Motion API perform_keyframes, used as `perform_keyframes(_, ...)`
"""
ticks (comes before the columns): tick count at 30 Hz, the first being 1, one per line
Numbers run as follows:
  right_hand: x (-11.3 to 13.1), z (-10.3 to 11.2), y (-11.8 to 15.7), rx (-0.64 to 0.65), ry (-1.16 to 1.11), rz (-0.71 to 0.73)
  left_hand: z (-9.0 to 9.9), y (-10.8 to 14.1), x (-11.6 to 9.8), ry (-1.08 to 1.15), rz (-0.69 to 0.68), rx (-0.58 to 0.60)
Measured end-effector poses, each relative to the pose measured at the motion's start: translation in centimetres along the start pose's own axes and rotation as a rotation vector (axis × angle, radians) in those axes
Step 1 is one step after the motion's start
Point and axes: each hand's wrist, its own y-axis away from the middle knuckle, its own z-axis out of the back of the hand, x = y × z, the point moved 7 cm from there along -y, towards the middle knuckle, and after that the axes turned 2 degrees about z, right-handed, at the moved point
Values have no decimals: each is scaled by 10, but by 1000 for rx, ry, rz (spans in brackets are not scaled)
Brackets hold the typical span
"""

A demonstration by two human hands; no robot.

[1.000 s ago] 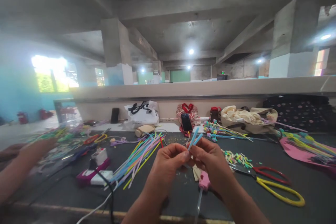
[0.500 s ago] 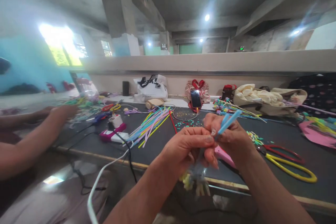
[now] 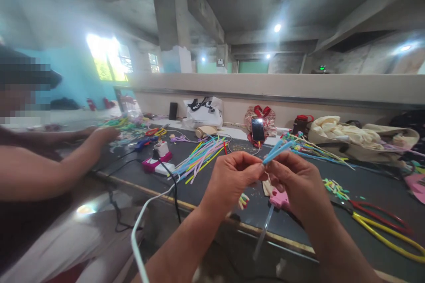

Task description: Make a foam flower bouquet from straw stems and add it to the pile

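In the head view, the left hand [image 3: 229,181] and the right hand [image 3: 295,181] meet above the worktop [image 3: 195,192] — each grip has thumb and forefinger pressed together, pinching the light-blue sticks [image 3: 274,154] near their lower ends. These slant up and away from the fingertips. Whether they are joined there cannot be told. Under the left hand a small multicoloured cluster [image 3: 243,201] shows in part.

As for how far things have come, short snipped pieces [image 3: 335,189] lie heaped by the large scissors [image 3: 348,207], and knobbly-tipped stems [image 3: 295,140] are piled beyond the right hand. The loose coloured sticks [image 3: 202,154] are long and look unused — plenty remains.

Counted: two hands at the blue sticks, of which at least two show, though overlap hides the exact number; one pink glue gun [image 3: 281,199] with one clear glue stick [image 3: 263,232]; one large pair of scissors; one phone [image 3: 258,129]; one red-lidded bottle [image 3: 301,126]. The loose sticks and snippets are too many and tangled to count.
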Motion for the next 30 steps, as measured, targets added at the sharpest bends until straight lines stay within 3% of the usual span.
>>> perform_keyframes(4,1,4,3,-103,160,69,7,4,-15,-406,-224,-195)
perform_keyframes(8,9,3,1,-130,320,137,-1,13,-27,-730,-533,-261)
perform_keyframes(10,5,4,-1,-131,282,102,-6,16,-28,-831,-637,-263)
perform_keyframes(12,-4,5,-4,-117,139,50,-8,17,-27,-865,-655,-257)
perform_keyframes(15,-17,4,-9,-51,-118,-4,-4,10,-23,-730,-508,-218)
perform_keyframes(18,-23,3,-12,28,-209,-20,0,-1,-5,-368,-191,-107)
perform_keyframes(23,-14,-11,-13,234,-374,-26,-30,-3,25,488,294,354)
perform_keyframes(26,-9,-14,-15,260,-391,-65,-36,-2,26,602,377,437)
perform_keyframes(30,4,-8,-20,219,-194,-28,-28,-5,20,487,312,393)
